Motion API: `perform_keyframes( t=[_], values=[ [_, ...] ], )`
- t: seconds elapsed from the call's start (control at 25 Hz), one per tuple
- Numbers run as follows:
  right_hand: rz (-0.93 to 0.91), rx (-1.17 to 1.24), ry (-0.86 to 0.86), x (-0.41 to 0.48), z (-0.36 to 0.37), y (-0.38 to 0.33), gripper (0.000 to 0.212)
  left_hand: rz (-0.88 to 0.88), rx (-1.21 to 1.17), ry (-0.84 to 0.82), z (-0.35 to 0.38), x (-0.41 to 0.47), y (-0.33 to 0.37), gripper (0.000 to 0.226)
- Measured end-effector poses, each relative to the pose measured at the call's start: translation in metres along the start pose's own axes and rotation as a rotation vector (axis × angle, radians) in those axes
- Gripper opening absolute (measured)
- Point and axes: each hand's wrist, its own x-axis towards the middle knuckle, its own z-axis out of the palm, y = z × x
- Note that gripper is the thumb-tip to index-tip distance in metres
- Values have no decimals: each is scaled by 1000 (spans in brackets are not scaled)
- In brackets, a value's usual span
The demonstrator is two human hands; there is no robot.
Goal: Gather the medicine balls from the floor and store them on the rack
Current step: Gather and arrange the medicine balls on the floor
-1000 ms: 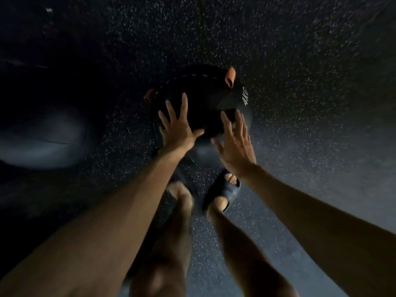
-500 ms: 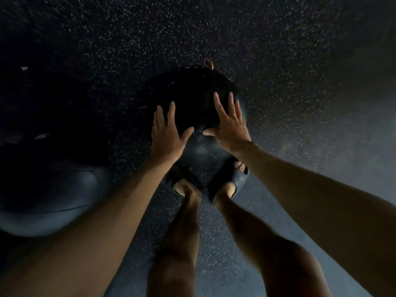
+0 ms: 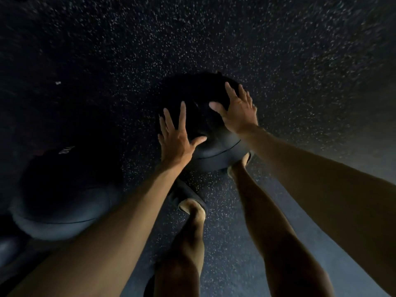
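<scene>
Medicine ball (image 3: 216, 151) under spread hands (image 3: 175, 142) (image 3: 237, 112); 2nd ball (image 3: 64, 200) apart, left.

Both hands (image 3: 177, 144) (image 3: 239, 112) flat on black medicine ball (image 3: 199, 103), speckled floor (image 3: 300, 61).

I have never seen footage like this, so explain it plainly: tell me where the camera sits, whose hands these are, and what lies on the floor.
There is no machine here. The one picture comes from a camera worn on a person's head, looking down past their own arms and legs. Their left hand and right hand press with spread fingers on either side of a dark medicine ball, just ahead of their sandals. The dim light hides whether it rests on the speckled floor. A second ball lies to the left, untouched.
</scene>
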Motion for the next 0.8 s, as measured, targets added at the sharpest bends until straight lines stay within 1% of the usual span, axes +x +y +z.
perform_keyframes(
  t=[0.08,0.12,0.2,0.28,0.36,0.48,0.56,0.64,0.72,0.8],
  values=[
    [27,35,70,12,-12,-3,73,-26,-17,-19,-13,29,21,106],
    [15,45,90,15,-19,-2,69,-49,-21,-32,-21,44,35,104],
    [-54,48,105,16,-32,7,68,-89,-16,-43,-33,71,62,97],
    [-149,17,101,12,-41,25,74,-127,-3,-20,-43,99,85,89],
    [-227,-31,69,11,-48,41,85,-175,2,37,-52,125,101,82],
    [-260,-34,-5,25,-62,47,101,-208,-14,74,-68,157,115,74],
    [-251,-29,-48,43,-73,39,106,-194,26,99,-72,164,117,67],
    [-232,-37,-75,60,-82,25,107,-134,46,150,-69,157,113,65],
    [-202,-50,-90,78,-89,9,106,-29,60,196,-63,140,104,70],
    [-182,-62,-103,101,-98,-13,103,61,90,204,-61,123,90,79]
  ],
)
